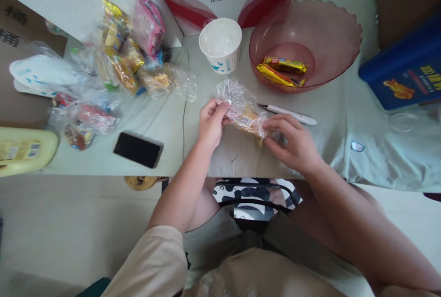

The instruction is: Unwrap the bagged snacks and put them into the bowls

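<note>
Over a cloth-covered table (165, 117), just in front of a pink bowl (344, 25), a snack packet (243, 111) is held slightly raised, its ends pinched tight between the fingers of the left hand (211, 124) and the right hand (296, 143), seemingly so the film is kept taut.

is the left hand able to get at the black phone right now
Probably yes once it lets go: the left hand pinches the clear wrapper, but the phone lies uncovered beside it, nothing between.
</note>
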Tool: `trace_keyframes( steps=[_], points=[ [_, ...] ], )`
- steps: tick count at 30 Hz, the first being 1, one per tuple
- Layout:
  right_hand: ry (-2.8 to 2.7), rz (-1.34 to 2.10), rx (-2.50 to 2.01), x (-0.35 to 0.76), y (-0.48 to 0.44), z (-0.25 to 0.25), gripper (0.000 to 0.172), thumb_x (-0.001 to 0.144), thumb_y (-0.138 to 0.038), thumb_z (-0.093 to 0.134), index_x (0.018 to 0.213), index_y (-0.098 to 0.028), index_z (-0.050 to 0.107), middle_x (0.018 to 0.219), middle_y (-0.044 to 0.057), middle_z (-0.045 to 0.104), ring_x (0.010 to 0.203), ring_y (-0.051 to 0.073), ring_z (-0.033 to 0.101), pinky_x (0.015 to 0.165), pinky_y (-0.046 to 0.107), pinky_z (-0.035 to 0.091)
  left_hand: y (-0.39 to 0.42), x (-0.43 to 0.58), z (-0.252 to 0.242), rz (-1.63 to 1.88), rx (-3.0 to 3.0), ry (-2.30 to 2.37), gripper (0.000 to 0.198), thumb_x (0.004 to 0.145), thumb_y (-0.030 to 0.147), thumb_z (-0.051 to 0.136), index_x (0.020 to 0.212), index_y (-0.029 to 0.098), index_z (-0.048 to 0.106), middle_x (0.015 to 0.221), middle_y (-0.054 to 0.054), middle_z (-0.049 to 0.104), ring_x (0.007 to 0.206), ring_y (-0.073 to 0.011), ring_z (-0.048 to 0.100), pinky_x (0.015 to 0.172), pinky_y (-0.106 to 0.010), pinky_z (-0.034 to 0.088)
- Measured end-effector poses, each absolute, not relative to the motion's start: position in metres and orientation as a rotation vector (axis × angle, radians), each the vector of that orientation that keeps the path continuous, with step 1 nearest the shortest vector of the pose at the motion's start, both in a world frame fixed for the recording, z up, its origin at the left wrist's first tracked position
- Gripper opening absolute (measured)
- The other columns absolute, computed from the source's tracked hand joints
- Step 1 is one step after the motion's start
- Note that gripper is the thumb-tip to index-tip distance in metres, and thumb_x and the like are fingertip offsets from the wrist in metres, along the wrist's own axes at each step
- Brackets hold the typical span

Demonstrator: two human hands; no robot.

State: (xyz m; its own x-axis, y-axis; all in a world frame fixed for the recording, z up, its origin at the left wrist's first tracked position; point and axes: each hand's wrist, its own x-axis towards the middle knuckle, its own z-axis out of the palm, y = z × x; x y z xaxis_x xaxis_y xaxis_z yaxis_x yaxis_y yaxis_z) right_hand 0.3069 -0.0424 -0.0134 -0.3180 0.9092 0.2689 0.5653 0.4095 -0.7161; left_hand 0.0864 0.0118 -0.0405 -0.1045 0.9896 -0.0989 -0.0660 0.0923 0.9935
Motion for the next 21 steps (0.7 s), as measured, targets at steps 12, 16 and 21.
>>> trace_keyframes(
  steps=[12,16,21],
  points=[
    [-2.042,0.790,-1.250,0.3022,-0.0441,-0.0140,0.023,0.089,-0.022,0.054,0.105,-0.022,0.070,0.075,0.002,0.062,0.072,0.019,0.062,0.068,0.032,0.051,0.0128,0.0839,-0.0465,1.200,1.106,1.422,0.030,0.086,0.021,0.064,0.114,0.027,0.059,0.080,0.002,0.066,0.053,-0.0108,0.062,0.041,-0.020,0.042],
    [-2.003,0.777,-1.264,0.3004,-0.0441,-0.0130,0.009,0.086,-0.020,0.056,0.087,-0.022,0.065,0.102,0.010,0.070,0.095,0.024,0.069,0.083,0.039,0.056,0.0129,0.0820,-0.0477,1.199,1.121,1.417,0.022,0.085,0.021,0.063,0.106,0.025,0.059,0.080,0.001,0.066,0.054,-0.0102,0.060,0.043,-0.021,0.044],
    [-1.958,0.734,-1.273,0.3000,-0.0446,-0.0135,0.006,0.084,-0.019,0.055,0.083,-0.023,0.060,0.122,0.013,0.070,0.116,0.029,0.067,0.095,0.045,0.054,0.0130,0.0807,-0.0479,1.199,1.162,1.409,0.018,0.086,0.026,0.063,0.104,0.025,0.057,0.082,0.001,0.066,0.058,-0.0111,0.061,0.047,-0.022,0.047]
  ],
)
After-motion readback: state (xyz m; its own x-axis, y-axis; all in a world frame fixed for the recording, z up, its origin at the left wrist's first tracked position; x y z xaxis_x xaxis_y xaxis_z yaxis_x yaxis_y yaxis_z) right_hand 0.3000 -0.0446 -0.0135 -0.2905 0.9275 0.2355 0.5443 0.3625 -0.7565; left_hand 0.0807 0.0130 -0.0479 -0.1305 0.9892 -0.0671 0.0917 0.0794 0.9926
